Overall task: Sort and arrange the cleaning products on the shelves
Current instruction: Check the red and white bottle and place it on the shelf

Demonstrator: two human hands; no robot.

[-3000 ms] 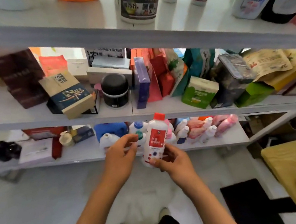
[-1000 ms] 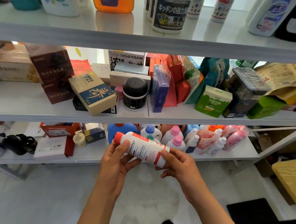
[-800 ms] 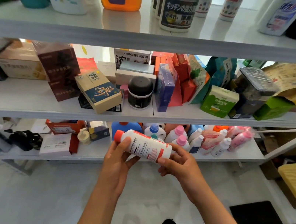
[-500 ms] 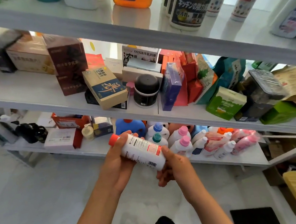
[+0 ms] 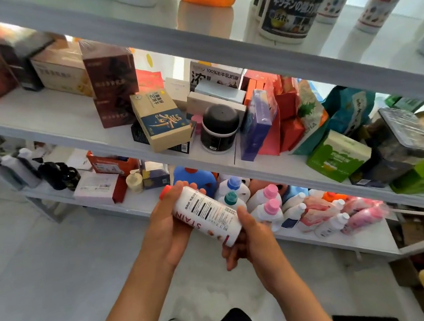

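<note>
White plastic red-capped stain-remover bottle point(image 5: 205, 215) now tipped sideways, back label up, gripped by left hand point(image 5: 166, 228) and right hand point(image 5: 248, 238) before lowest shelf point(image 5: 140, 205); label being checked, placement pending

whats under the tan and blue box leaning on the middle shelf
The tan and blue box rests tilted on a black box lying flat on the middle shelf. Only the black box's edges show; the rest of it is covered.
</note>
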